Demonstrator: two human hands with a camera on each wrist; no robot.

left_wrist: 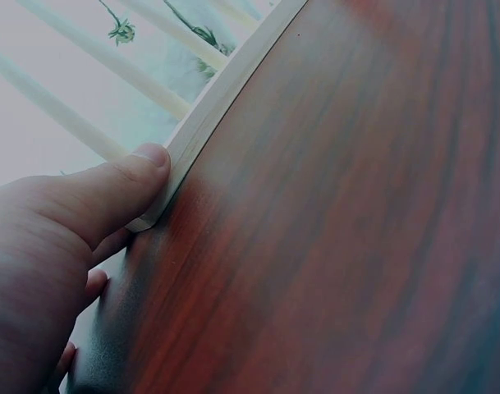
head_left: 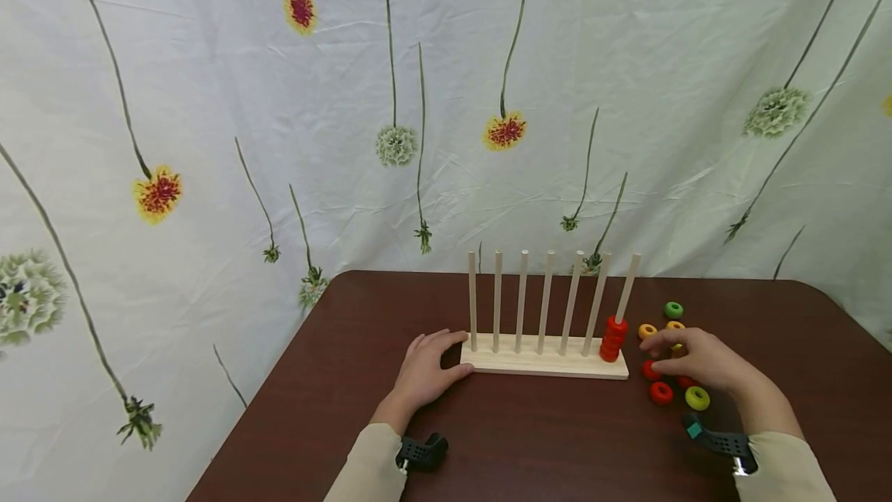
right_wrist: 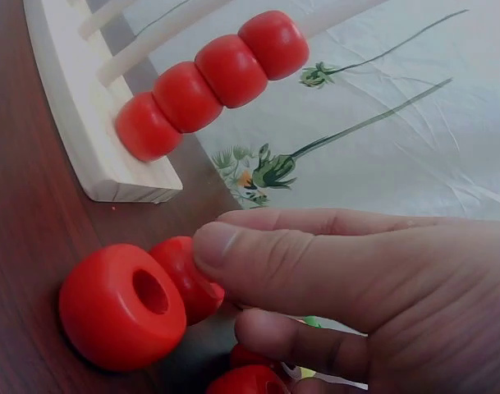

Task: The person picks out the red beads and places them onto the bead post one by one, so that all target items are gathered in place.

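Observation:
A pale wooden peg stand (head_left: 543, 364) with several upright pegs is on the table. My left hand (head_left: 427, 372) grips its left end, thumb on the front edge and fingers at the back corner. Several red beads (head_left: 613, 339) are stacked on the rightmost peg. At the right of the stand, my right hand (head_left: 704, 359) reaches down among loose beads. Its thumb overlaps a red bead (right_wrist: 184, 275) in the right wrist view, while the index finger is apart from it in the head view. Another red bead (right_wrist: 122, 308) lies close beside, its hole showing.
Around the right hand lie a green bead (head_left: 673, 310), a yellow bead (head_left: 647, 331), a yellow-green bead (head_left: 697, 398) and more red ones. The dark brown table (head_left: 530, 440) ends at a flower-printed cloth (head_left: 446, 99) behind the stand.

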